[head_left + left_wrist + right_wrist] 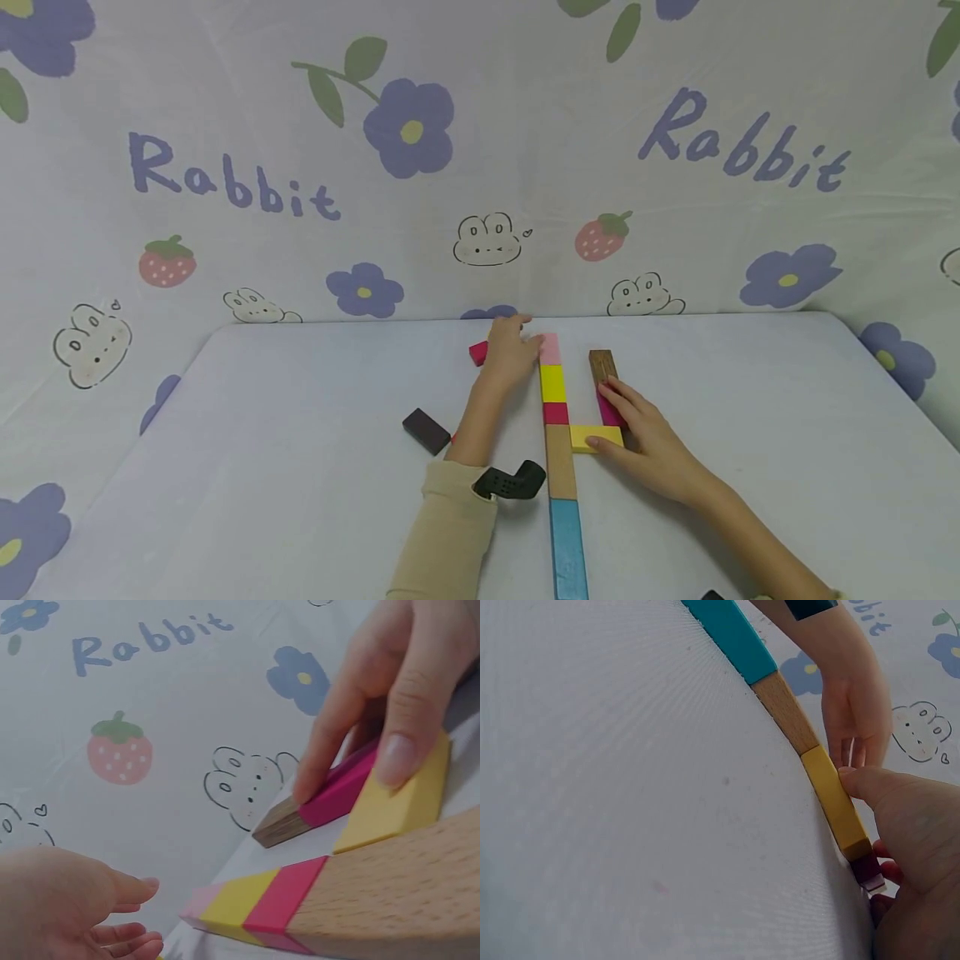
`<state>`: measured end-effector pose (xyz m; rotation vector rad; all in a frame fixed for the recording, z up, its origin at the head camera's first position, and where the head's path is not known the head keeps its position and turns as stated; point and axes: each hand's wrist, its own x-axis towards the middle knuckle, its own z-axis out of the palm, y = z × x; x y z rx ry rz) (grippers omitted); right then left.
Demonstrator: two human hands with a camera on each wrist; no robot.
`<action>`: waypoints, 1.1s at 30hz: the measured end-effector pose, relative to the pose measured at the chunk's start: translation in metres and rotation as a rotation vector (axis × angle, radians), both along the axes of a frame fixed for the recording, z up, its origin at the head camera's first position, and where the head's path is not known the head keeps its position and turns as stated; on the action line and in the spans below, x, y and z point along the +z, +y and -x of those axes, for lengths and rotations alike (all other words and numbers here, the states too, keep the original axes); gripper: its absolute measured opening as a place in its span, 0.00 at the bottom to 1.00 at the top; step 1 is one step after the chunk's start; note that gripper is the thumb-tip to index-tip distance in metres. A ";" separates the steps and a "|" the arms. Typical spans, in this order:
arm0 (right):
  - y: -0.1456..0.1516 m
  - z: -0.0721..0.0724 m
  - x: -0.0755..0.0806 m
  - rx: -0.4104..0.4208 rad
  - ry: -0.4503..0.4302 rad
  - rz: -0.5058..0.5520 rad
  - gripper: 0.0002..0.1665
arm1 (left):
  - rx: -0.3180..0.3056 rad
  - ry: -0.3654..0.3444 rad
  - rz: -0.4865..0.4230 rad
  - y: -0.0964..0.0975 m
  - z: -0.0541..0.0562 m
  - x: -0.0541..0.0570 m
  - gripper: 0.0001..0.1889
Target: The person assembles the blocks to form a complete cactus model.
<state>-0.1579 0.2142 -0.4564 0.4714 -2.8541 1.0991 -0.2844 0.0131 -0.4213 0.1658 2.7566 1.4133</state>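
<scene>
A straight row of blocks runs away from me: a blue block (568, 546), a plain wood block (561, 462), a red block (556, 413), a yellow block (552, 383) and a pink block (550, 348). My left hand (510, 354) is beside the pink end with loosely bent fingers, holding nothing; the left wrist view shows a small gap. A second yellow block (596, 439) juts right from the wood block, meeting a magenta block (609, 408) with a brown block (602, 365) beyond. The thumb of my right hand (656, 450) rests on this yellow block; its extended index finger touches the magenta-brown joint.
Left of the row lie a dark block (427, 431) and a red block (478, 353), partly covered by my left hand. Another red piece barely shows beside my left forearm. A patterned cloth (525, 167) hangs behind the white table (262, 467).
</scene>
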 end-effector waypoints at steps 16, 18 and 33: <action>0.001 0.001 0.000 0.003 -0.006 -0.002 0.48 | 0.101 0.163 -0.109 -0.035 0.010 -0.003 0.22; 0.001 0.001 0.000 0.004 -0.009 0.001 0.48 | 0.108 0.160 -0.098 -0.036 0.009 -0.004 0.22; 0.000 0.000 0.000 0.000 -0.003 -0.003 0.47 | 0.115 0.134 0.068 -0.032 0.008 -0.014 0.21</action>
